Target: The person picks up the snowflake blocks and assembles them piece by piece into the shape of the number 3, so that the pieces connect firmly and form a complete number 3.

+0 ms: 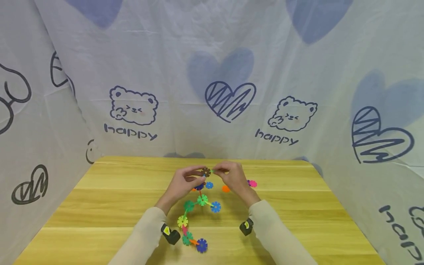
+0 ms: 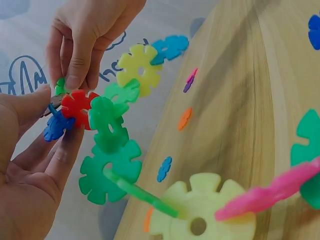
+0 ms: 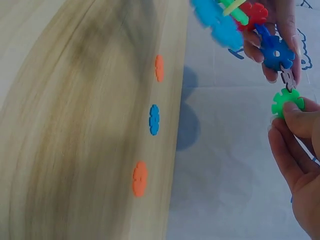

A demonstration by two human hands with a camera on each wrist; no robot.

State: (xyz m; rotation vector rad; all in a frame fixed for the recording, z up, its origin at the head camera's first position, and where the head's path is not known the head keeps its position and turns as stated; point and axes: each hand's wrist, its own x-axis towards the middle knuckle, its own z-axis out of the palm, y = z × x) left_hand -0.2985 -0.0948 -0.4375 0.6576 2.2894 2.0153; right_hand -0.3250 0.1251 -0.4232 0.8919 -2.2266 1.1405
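Note:
My left hand (image 1: 181,182) pinches a chain of interlocking plastic snowflake discs near its far end, by the brown disc (image 1: 206,172) and a blue disc (image 3: 277,53). Thumb and fingertips of my right hand (image 1: 233,178) pinch a bright green disc (image 3: 287,102), whose edge meets the brown one. A red disc (image 2: 76,107) sits beside the left fingers. From there the chain hangs toward me, through green discs (image 1: 202,200) and a yellow disc (image 1: 182,221), to a dark blue disc (image 1: 201,245). One side branch ends in a light blue disc (image 1: 215,207).
Loose discs lie on the wooden table (image 1: 285,221) beyond the chain: an orange disc (image 1: 226,188), a blue disc (image 1: 209,185) and a pink disc (image 1: 253,183) with purple beside it. A printed cloth (image 1: 179,121) hangs behind the table and along both sides.

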